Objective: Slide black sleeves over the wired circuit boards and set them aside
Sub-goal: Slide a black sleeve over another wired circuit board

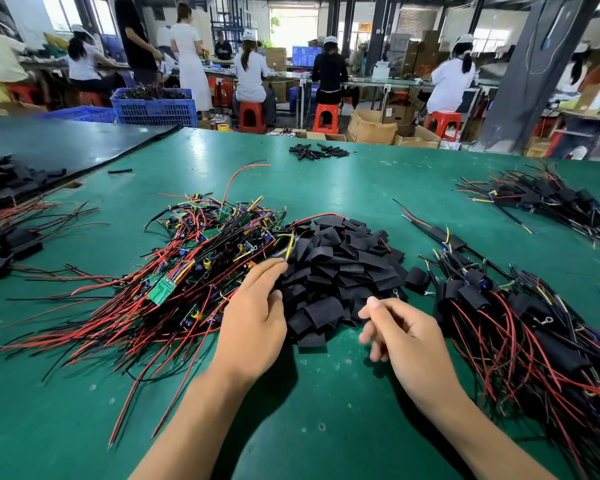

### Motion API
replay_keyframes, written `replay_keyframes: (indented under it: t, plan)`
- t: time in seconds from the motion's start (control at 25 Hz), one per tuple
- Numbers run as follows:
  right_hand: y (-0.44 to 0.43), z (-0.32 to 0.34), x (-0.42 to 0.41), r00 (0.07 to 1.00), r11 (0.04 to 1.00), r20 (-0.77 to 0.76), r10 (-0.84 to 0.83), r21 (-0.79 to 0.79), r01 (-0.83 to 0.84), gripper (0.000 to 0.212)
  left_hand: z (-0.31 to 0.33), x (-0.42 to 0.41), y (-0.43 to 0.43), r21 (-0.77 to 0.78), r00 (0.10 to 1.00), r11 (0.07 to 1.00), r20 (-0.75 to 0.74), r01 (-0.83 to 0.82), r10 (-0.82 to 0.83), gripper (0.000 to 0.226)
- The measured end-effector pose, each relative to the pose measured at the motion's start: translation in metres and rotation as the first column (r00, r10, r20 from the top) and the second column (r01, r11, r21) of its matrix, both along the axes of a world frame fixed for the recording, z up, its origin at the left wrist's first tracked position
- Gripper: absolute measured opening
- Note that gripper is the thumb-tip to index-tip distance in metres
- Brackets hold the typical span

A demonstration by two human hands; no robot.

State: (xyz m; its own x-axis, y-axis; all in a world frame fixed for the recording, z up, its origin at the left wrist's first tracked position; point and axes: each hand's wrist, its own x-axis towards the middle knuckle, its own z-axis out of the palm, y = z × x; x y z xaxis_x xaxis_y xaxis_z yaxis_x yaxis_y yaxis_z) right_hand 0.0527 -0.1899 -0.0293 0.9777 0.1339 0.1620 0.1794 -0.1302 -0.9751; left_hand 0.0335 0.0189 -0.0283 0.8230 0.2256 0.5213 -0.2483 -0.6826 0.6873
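Green workbench (326,393) | black sleeves (343,268) heaped centre | wired circuit boards (194,268) piled just left | left hand (253,320) fingers straight, touching where heaps meet | right hand (406,337) loosely curled, empty | sleeved boards (520,323) piled right

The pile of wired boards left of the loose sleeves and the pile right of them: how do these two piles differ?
The left pile shows bare green boards; in the right pile the boards are covered by black sleeves. The left pile's wires fan toward the near left; the right pile's wires trail toward the near right. Both have red and black wires and lie on the green table.
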Motion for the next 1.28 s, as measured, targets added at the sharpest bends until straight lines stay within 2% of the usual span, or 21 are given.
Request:
replay_keyframes:
  t: [0.12, 0.2, 0.28, 0.4, 0.52, 0.64, 0.76, 0.92, 1.0, 1.04, 1.08, 1.16, 1.28]
  plan:
    - [0.001, 0.002, -0.002, 0.999, 0.999, 0.002, 0.052, 0.007, -0.052, 0.020, 0.000, -0.005, -0.013, 0.064, 0.998, 0.996, 0.026, 0.061, -0.063, 0.043]
    - [0.005, 0.004, -0.005, 0.992, 0.991, -0.011, 0.129, 0.044, -0.129, 0.021, 0.002, -0.009, -0.025, 0.095, 0.986, 0.983, 0.044, 0.157, -0.162, 0.045]
    - [0.008, 0.003, -0.006, 0.978, 0.971, -0.061, 0.199, 0.144, -0.189, 0.023, 0.002, -0.014, -0.035, 0.102, 0.961, 0.959, 0.052, 0.266, -0.272, 0.048]
    - [0.009, 0.005, -0.005, 0.956, 0.920, -0.152, 0.253, 0.343, -0.189, 0.006, 0.000, -0.018, -0.042, 0.046, 0.933, 0.933, 0.039, 0.356, -0.357, 0.055]
    - [0.009, 0.004, -0.003, 0.944, 0.848, -0.186, 0.272, 0.510, -0.144, 0.021, 0.002, -0.021, -0.046, -0.050, 0.908, 0.906, 0.030, 0.420, -0.419, 0.063]
    - [0.011, 0.006, -0.002, 0.940, 0.765, -0.193, 0.283, 0.636, -0.099, 0.021, 0.005, -0.025, -0.050, -0.114, 0.876, 0.869, 0.043, 0.482, -0.480, 0.065]
    - [0.009, 0.005, 0.000, 0.960, 0.789, -0.187, 0.208, 0.612, -0.052, 0.023, 0.006, -0.030, -0.054, -0.149, 0.919, 0.908, 0.103, 0.392, -0.380, 0.044]
    - [0.003, 0.010, 0.004, 0.981, 0.792, -0.137, 0.141, 0.610, -0.028, 0.016, 0.015, -0.031, -0.050, -0.267, 0.977, 0.955, 0.198, 0.132, -0.080, 0.020]
    - [-0.001, 0.015, 0.007, 0.993, 0.815, -0.071, 0.093, 0.579, -0.035, 0.013, 0.020, -0.029, -0.041, -0.344, 0.984, 0.939, 0.172, 0.016, 0.046, 0.015]
    - [-0.002, 0.018, 0.007, 0.997, 0.827, -0.026, 0.069, 0.560, -0.042, 0.011, 0.022, -0.028, -0.038, -0.387, 0.989, 0.922, 0.135, 0.004, 0.053, 0.016]
    - [-0.003, 0.019, 0.007, 0.999, 0.838, 0.018, 0.051, 0.543, -0.053, 0.010, 0.023, -0.028, -0.037, -0.438, 0.996, 0.899, 0.089, 0.029, 0.011, 0.017]
    - [-0.002, 0.021, 0.003, 0.995, 0.851, 0.068, 0.076, 0.515, -0.100, 0.013, 0.025, -0.029, -0.040, -0.568, 0.983, 0.810, -0.009, 0.144, -0.181, 0.013]
    - [0.003, 0.024, -0.003, 0.963, 0.816, 0.029, 0.267, 0.525, -0.242, 0.008, 0.023, -0.029, -0.046, -0.726, 0.848, 0.621, -0.100, 0.295, -0.520, 0.017]
